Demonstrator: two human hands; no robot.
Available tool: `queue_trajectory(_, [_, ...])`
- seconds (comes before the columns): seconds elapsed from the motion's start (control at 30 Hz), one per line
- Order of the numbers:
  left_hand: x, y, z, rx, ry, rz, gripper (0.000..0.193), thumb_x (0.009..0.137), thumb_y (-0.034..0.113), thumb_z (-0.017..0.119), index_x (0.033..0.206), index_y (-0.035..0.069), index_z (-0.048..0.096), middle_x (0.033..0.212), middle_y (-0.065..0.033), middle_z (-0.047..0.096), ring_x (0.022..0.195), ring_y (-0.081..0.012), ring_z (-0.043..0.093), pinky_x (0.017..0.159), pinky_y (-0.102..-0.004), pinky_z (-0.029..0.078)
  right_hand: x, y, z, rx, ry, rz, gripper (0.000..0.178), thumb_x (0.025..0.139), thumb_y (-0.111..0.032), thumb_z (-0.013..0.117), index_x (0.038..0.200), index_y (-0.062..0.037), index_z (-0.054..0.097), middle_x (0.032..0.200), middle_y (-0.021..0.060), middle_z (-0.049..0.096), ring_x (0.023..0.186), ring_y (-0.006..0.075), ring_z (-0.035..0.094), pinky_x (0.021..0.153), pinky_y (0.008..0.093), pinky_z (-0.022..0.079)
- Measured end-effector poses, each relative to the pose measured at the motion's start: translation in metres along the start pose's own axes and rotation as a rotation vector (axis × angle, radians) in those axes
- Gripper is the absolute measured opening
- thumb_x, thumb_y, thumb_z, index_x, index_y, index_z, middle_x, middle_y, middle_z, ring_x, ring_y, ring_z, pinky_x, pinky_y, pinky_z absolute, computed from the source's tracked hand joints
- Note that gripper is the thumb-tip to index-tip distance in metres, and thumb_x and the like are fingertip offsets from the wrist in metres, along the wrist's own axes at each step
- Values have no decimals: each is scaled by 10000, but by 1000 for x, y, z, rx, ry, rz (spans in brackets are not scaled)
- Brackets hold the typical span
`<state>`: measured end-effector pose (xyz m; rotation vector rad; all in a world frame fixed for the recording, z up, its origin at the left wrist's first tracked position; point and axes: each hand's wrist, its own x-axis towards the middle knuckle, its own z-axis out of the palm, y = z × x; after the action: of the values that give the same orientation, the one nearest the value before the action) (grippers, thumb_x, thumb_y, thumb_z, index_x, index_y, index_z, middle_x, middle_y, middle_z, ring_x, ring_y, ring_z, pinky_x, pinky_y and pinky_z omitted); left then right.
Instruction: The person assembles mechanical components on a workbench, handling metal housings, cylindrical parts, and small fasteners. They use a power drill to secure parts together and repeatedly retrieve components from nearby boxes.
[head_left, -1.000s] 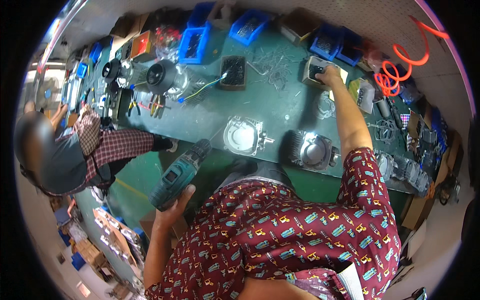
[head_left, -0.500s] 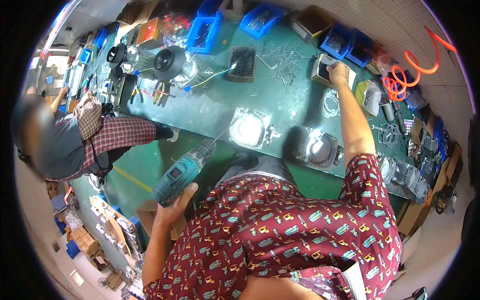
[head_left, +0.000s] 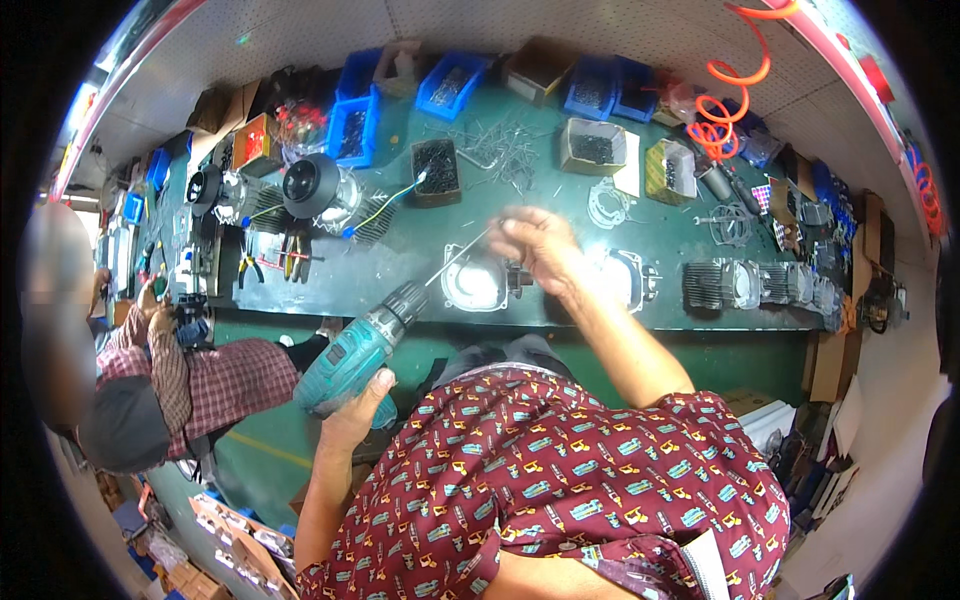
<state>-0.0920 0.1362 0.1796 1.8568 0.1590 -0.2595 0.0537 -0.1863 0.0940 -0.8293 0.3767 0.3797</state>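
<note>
My left hand [head_left: 360, 412] is closed around the grip of a teal cordless drill [head_left: 348, 362], which points up and to the right. A long thin bit [head_left: 452, 264] sticks out of its black chuck. At the tip of that bit, my right hand [head_left: 540, 246] has its fingertips pinched together; whatever small thing they hold cannot be made out. Below the tip, a bright round metal casting [head_left: 474, 284] lies near the front edge of the green workbench [head_left: 400, 290]. A second casting [head_left: 628, 280] lies to the right, partly behind my right forearm.
Toward the back stand a white carton of dark screws [head_left: 592, 148], a brown carton of screws [head_left: 436, 172] and several blue bins [head_left: 450, 88]. Motors with black fans [head_left: 318, 185] and pliers [head_left: 250, 264] are on the left. Finned castings [head_left: 735, 284] line the right. A co-worker [head_left: 235, 385] is at left.
My right hand has left the white screw carton and come to the bit's tip. The drill stays in my left hand. The view has turned, and the co-worker's arms have shifted.
</note>
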Motion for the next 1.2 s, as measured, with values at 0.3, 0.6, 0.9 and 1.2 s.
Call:
queue_trajectory(0.3, [-4,-5,-15,2,-63,82,245,918,176,743,1099,22,683,894,-46,690,785,-151,633,733,-322,522,-20,18,12,10,-60,-5,248,946,-16,639,1171,80,605,1096,194,682,937,256,709,846,352,627])
queue_trajectory(0.6, [3,17,-32,101,-128,26,281,873,112,774,1111,-6,683,987,-62,727,882,-115,643,809,-306,528,-2,51,-19,-1034,201,-629,197,899,-136,670,1040,2,662,962,175,703,914,307,681,831,417,525])
queue_trajectory(0.9, [22,35,-17,678,-78,281,315,763,240,823,986,52,703,819,-180,709,756,-393,682,721,-444,545,8,70,-22,-1075,117,-592,177,898,-131,668,1016,-1,652,982,186,692,942,355,665,832,426,515])
queue_trajectory(1.2, [32,76,2,1025,-340,89,340,783,341,767,952,62,669,859,-206,711,866,-406,693,777,-479,555,9,68,-24,-1079,84,-510,208,913,-186,652,1015,-5,656,950,176,706,920,331,683,813,425,525])
